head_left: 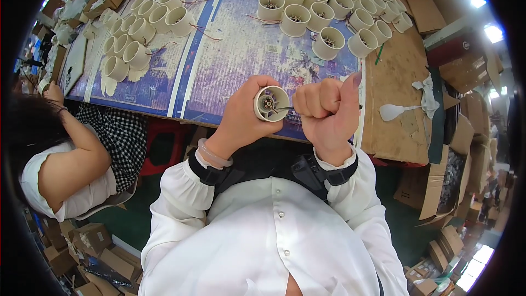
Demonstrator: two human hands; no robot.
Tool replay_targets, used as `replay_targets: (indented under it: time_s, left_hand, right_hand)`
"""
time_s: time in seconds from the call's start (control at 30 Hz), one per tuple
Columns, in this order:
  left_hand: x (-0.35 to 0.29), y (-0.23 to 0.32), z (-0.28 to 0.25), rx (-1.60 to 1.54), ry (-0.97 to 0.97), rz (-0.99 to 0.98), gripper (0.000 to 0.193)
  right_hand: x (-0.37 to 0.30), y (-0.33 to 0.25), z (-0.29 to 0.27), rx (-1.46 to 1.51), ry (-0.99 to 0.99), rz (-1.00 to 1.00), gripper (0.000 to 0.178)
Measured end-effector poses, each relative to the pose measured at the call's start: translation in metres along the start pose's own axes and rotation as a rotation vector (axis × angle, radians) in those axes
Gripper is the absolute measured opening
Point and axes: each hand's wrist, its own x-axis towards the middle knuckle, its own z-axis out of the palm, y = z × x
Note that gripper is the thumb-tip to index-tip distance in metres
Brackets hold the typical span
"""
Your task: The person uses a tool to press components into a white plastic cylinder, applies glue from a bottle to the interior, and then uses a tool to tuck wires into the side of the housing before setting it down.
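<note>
My left hand (241,112) is wrapped round a cream plastic cup-shaped housing (258,111), its open mouth facing up. Inside it show ribs and a small round part with copper-coloured bits, perhaps a motor (268,103). Closed in a fist, my right hand (327,107) grips a slim tool with a thin dark shaft (286,108), and the thumb is stretched out. The shaft enters the housing's mouth from the right, close to the central part. My fingers hide the tool's handle, so its exact kind is unclear.
Several similar housings (296,20) with wires stand at the table's far right, and another group (143,31) at the far left. A white spatula-like scoop (391,112) lies on brown cardboard (378,137) at right. Another person (71,164) sits to the left. Cardboard boxes (449,175) surround the table.
</note>
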Motion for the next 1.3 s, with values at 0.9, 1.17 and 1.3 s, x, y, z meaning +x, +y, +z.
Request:
replay_targets:
  time_s: [0.9,1.17,1.3]
  left_hand:
    - [-0.001,0.001,-0.001,0.043,-0.016,0.035,0.052]
    - [-0.003,-0.002,0.001,0.001,0.017,0.013,0.052]
    - [-0.003,0.0,0.001,0.023,0.006,0.016,0.053]
  right_hand:
    - [-0.006,0.013,0.008,-0.217,-0.046,0.015,0.057]
    - [-0.01,0.009,0.0,-0.18,-0.128,-0.036,0.058]
    - [-0.009,0.01,-0.002,-0.147,-0.104,-0.015,0.058]
